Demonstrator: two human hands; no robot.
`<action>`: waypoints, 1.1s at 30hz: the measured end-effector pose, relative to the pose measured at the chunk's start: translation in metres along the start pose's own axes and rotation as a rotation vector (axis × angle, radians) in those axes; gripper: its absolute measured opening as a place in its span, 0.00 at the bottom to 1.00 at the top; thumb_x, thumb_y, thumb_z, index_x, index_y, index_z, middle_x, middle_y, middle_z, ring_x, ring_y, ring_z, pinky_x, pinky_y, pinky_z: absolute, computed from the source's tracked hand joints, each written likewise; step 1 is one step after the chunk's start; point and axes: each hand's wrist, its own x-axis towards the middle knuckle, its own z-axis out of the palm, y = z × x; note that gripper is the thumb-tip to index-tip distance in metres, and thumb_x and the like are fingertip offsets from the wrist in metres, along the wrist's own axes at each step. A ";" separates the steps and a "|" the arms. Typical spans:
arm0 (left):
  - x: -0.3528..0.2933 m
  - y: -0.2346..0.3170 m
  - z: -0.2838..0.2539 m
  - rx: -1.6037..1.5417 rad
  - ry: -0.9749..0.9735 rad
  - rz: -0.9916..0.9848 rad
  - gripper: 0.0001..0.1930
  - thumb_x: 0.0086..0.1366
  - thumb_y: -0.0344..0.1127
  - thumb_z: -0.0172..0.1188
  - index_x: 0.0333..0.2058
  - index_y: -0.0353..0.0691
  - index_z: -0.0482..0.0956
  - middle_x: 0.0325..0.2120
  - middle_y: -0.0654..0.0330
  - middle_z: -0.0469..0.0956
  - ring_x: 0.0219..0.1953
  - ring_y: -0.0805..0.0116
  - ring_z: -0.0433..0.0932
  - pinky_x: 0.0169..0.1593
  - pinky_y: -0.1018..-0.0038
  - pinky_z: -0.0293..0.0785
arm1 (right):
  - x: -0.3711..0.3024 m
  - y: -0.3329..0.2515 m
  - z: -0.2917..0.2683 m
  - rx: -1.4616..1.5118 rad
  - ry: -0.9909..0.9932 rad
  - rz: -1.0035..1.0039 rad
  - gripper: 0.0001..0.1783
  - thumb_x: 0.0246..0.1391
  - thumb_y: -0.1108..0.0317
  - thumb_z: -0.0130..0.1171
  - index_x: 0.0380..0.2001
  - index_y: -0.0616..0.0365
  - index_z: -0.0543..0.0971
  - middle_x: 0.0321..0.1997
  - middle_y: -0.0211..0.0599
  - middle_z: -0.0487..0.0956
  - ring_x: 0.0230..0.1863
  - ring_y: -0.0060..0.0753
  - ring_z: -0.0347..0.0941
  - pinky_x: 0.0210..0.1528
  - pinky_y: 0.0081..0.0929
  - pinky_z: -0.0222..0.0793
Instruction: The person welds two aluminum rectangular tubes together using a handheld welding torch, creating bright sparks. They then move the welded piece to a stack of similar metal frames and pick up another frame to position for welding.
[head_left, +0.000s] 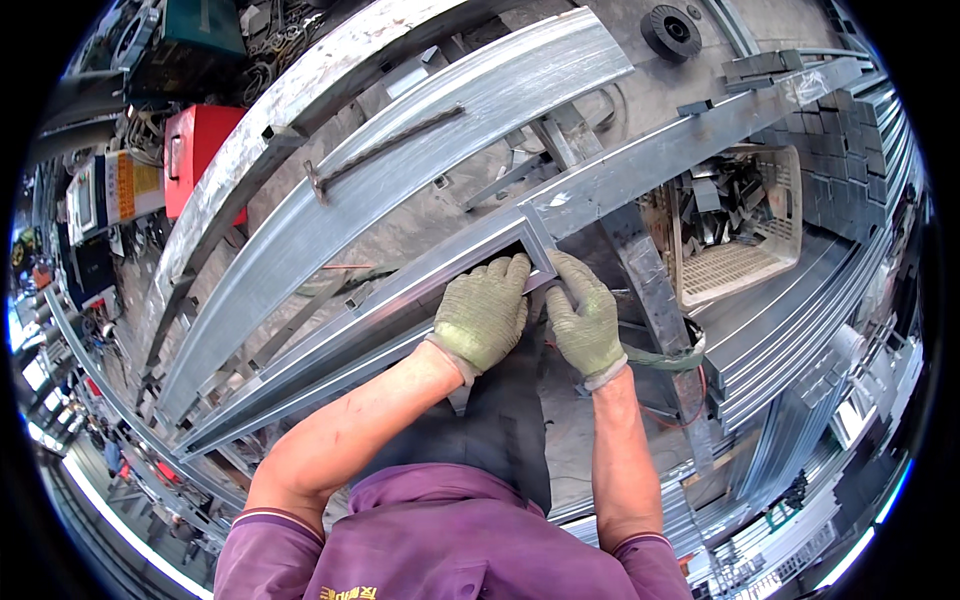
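Observation:
Both hands wear green-grey work gloves and meet at the right end of a long, narrow metal frame (440, 268). My left hand (483, 312) has its fingers curled over the near rail, close to the corner. On the short end piece (537, 238), my right hand (585, 318) grips the near corner, its forefinger along the outside and its thumb lower down. The two hands are a small gap apart. Parts of the near rail and the left fingertips are hidden behind the gloves.
Beyond the frame run a steel beam (650, 160) and a wide galvanized channel (420, 150), on which lies a rusty rod with a crosspiece (385, 150). At right stands a plastic crate (793, 215) of metal offcuts, beside stacked long profiles (790, 330). A red box (200, 150) is at left.

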 end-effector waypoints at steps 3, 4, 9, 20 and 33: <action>0.003 0.001 0.002 0.040 0.003 0.008 0.23 0.64 0.34 0.67 0.56 0.38 0.74 0.45 0.47 0.80 0.45 0.43 0.83 0.48 0.48 0.80 | 0.002 0.004 0.000 -0.081 0.016 -0.077 0.26 0.58 0.79 0.60 0.61 0.65 0.83 0.61 0.56 0.84 0.63 0.58 0.81 0.68 0.45 0.75; 0.003 0.002 0.002 0.044 0.007 0.010 0.22 0.63 0.33 0.67 0.55 0.38 0.74 0.45 0.47 0.80 0.45 0.43 0.83 0.47 0.48 0.80 | 0.003 0.002 0.000 -0.117 0.023 -0.107 0.26 0.58 0.78 0.61 0.61 0.65 0.83 0.60 0.56 0.84 0.62 0.58 0.81 0.68 0.46 0.75; 0.003 0.004 0.001 0.061 0.002 0.017 0.22 0.61 0.31 0.65 0.54 0.37 0.74 0.45 0.46 0.80 0.45 0.42 0.83 0.47 0.48 0.80 | 0.008 0.000 -0.005 -0.234 0.003 -0.174 0.25 0.56 0.77 0.62 0.59 0.65 0.84 0.58 0.55 0.85 0.60 0.58 0.81 0.66 0.48 0.76; 0.005 -0.001 0.008 0.156 0.020 0.054 0.22 0.63 0.32 0.64 0.55 0.36 0.73 0.45 0.47 0.80 0.45 0.44 0.84 0.47 0.50 0.82 | 0.005 0.013 0.009 -0.023 0.172 -0.163 0.20 0.58 0.76 0.64 0.55 0.66 0.86 0.54 0.55 0.86 0.56 0.59 0.83 0.61 0.46 0.79; 0.004 0.000 0.007 0.067 0.042 -0.012 0.21 0.63 0.32 0.66 0.54 0.38 0.75 0.43 0.46 0.81 0.45 0.39 0.82 0.48 0.46 0.79 | 0.022 0.015 -0.021 0.174 -0.049 -0.059 0.17 0.61 0.73 0.64 0.52 0.63 0.87 0.52 0.53 0.88 0.53 0.55 0.86 0.59 0.42 0.81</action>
